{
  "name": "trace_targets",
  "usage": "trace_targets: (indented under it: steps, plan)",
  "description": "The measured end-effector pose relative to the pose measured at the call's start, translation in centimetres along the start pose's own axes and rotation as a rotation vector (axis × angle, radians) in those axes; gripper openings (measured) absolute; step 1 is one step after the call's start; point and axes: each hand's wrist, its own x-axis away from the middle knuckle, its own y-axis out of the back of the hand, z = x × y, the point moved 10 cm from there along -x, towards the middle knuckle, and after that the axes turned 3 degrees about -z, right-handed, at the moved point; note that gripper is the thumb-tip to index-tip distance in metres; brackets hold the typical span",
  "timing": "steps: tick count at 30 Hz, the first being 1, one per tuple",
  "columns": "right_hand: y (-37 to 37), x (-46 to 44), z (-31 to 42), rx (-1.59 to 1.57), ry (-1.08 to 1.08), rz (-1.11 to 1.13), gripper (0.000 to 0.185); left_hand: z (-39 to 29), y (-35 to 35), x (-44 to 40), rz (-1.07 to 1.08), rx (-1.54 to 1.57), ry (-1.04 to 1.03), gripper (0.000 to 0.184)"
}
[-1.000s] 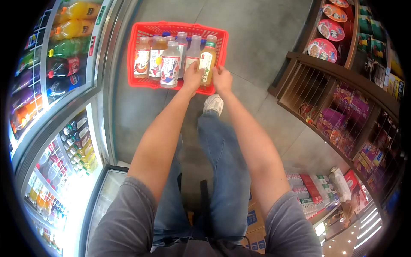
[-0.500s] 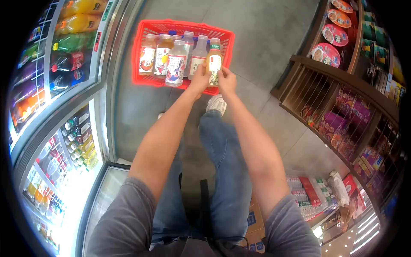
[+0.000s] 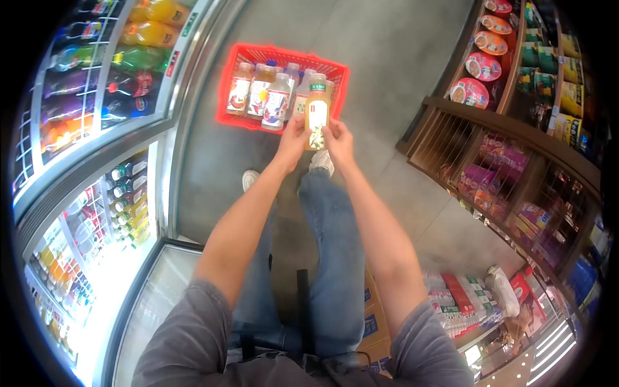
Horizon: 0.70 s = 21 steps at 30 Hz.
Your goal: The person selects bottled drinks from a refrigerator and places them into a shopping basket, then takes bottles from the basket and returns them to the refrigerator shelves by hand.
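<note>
Between my two hands I hold a bottle of yellowish drink (image 3: 317, 109) upright, its label facing me and a green band below the cap. My left hand (image 3: 294, 143) grips its lower left side, and my right hand (image 3: 339, 143) grips its lower right side. Just beyond it stands a red plastic basket (image 3: 227, 84) on the floor. Several bottles fill the basket, among them a white-labelled bottle (image 3: 276, 102) near the front and another bottle (image 3: 239, 89) at the left. The held bottle hides part of the basket's right side.
A lit drinks fridge (image 3: 97, 193) with several bottles runs along the left, its door frame beside me. To the right stand wooden shelves (image 3: 503, 122) with instant noodle bowls (image 3: 469, 93) and snack packs. Cartons (image 3: 377, 322) and wrapped bottle packs (image 3: 458, 300) lie at the lower right.
The held bottle has come out from over the basket toward me, staying between both hands. The view has shifted slightly. The other bottles keep their places in the basket.
</note>
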Motion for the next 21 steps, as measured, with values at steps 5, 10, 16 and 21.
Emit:
trace_targets:
  steps: [5,10,16,21]
  plan:
    - [-0.8,9.2,10.0,-0.125,0.1,0.081,0.033,-7.4,-1.2,8.7,0.067,0.016,-0.075,0.042]
    - [-4.2,20.2,19.9,-0.137,0.167,0.162,0.035,-18.0,-0.3,20.0,0.035,-0.147,-0.275,0.044]
    - [-9.3,32.1,31.6,-0.02,0.307,0.232,0.037,-31.1,1.1,32.3,0.064,-0.151,-0.446,0.047]
    - [-14.2,41.2,42.6,-0.089,0.51,0.458,0.041,-41.4,1.7,43.1,0.074,-0.047,-0.499,0.05]
